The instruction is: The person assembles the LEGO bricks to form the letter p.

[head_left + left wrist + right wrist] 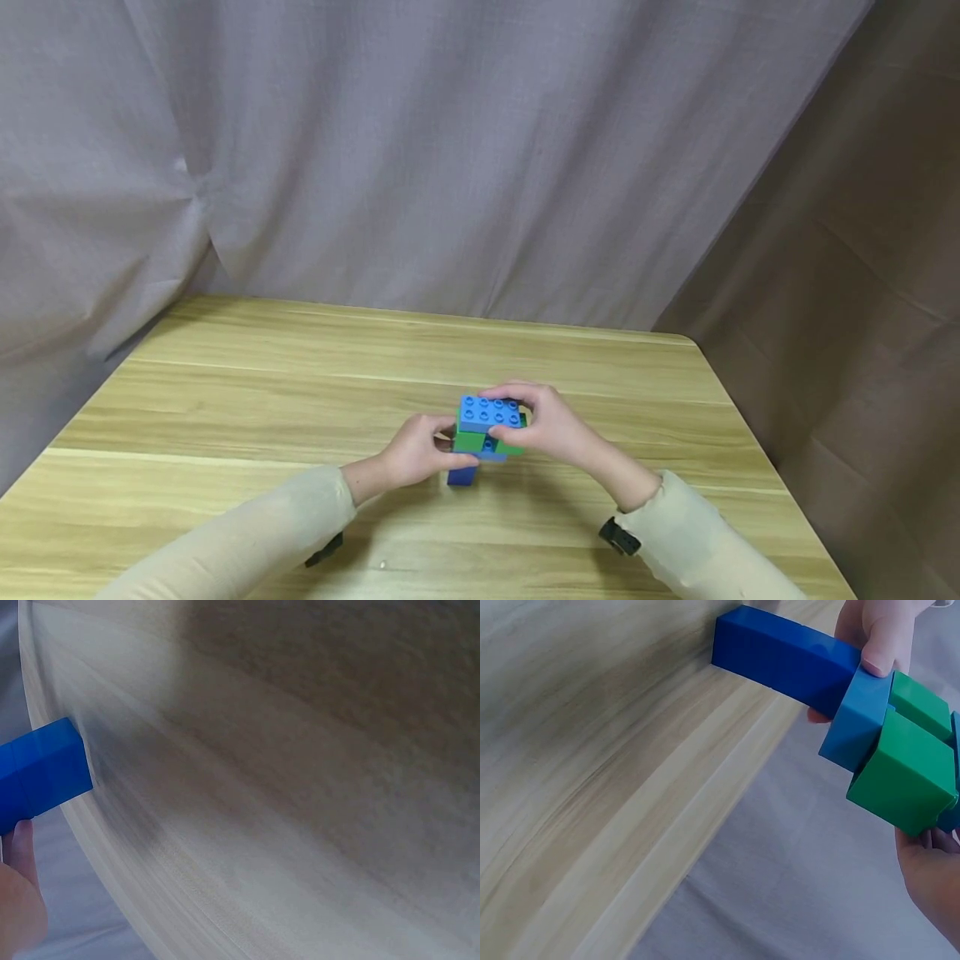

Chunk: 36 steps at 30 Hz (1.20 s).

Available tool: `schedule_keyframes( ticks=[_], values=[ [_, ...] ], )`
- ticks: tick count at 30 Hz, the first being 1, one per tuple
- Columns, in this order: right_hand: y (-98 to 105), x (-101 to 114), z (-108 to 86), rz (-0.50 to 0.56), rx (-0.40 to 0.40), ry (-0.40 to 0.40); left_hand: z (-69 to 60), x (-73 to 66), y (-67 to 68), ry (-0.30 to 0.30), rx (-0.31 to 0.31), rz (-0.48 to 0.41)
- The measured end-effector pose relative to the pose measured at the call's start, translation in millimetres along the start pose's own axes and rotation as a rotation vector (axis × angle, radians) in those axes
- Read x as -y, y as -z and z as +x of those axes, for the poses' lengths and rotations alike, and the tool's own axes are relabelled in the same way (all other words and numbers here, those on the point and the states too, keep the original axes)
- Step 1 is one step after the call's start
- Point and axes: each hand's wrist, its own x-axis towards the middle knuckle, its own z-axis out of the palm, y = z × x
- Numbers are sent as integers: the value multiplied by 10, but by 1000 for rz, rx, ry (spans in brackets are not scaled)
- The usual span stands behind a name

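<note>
A stack of toy building bricks stands on the wooden table. Its dark blue column (pixel 780 656) reaches down to the tabletop, and a lighter blue brick (pixel 859 720) lies across the column's top. Two green bricks (pixel 904 776) sit side by side on that one, with a gap between them. On top lies a blue studded brick (pixel 489 412). My left hand (pixel 415 450) grips the stack from the left, near the lighter blue layer. From the right, my right hand (pixel 551 423) pinches the top blue brick between thumb and fingers.
The wooden table (pixel 262 367) extends around the stack to its back and side edges. A grey curtain (pixel 420 167) hangs behind it, and a darker brown one (pixel 847 333) hangs on the right. Black straps show under both sleeves.
</note>
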Motion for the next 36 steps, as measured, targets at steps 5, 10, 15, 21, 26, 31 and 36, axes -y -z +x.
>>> schedule_keyframes(
  ticks=[5,10,15,21,26,31,36],
  values=[
    [4,-1,7,-7,7,2,-3,6,0,-5,5,-5],
    [3,-4,20,-15,25,-8,-5,14,-4,-8,10,-22],
    [-1,-20,19,-59,26,50,-12,30,-3,-14,11,-29],
    [-18,-38,16,-142,6,169,-22,47,4,-10,16,-20],
    [-24,-13,9,-163,0,190,-26,42,6,-9,14,-14],
    [-1,21,20,-125,29,103,-30,36,8,-12,9,-12],
    [26,44,37,-109,68,32,-30,38,10,-12,8,-3]
  ],
)
